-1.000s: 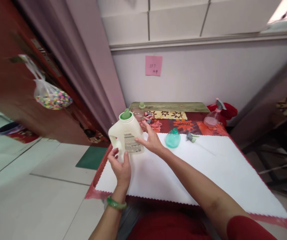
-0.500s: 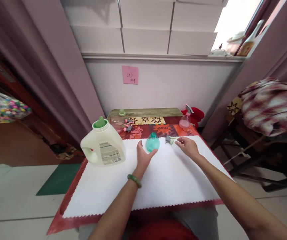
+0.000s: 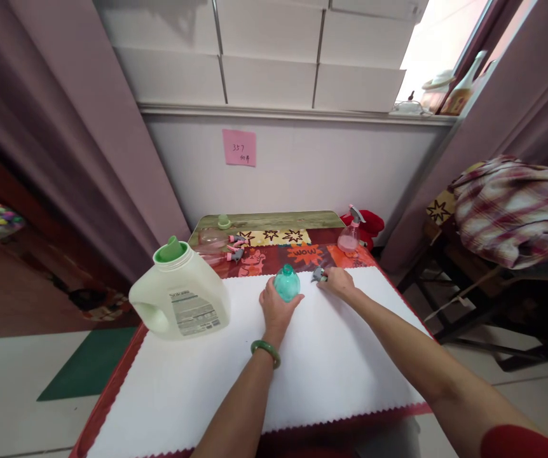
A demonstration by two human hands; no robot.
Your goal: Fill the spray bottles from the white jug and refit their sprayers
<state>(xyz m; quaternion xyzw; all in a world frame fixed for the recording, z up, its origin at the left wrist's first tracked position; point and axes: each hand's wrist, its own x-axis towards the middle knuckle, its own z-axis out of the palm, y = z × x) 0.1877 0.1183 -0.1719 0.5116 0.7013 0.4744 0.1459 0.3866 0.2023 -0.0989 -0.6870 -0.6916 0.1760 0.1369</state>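
A small round teal spray bottle without its spray head stands upright on the white mat. My left hand, with a green bangle on the wrist, curls round its lower left side, thumb on the right. Just right of the bottle, my right hand pinches a grey trigger spray head that lies on the mat; the fingers hide part of it. To the left stands a large cream jug, open at the top, with a green spout in its mouth.
Behind the mat, pinkish clear spray bottles lie at the back left near a green cap. An upright pink spray bottle is at the back right. A plaid cloth hangs over furniture on the right.
My left hand has closed round the teal bottle. My right hand has moved left onto the grey spray head and taken hold of it. The camera view has shifted slightly.
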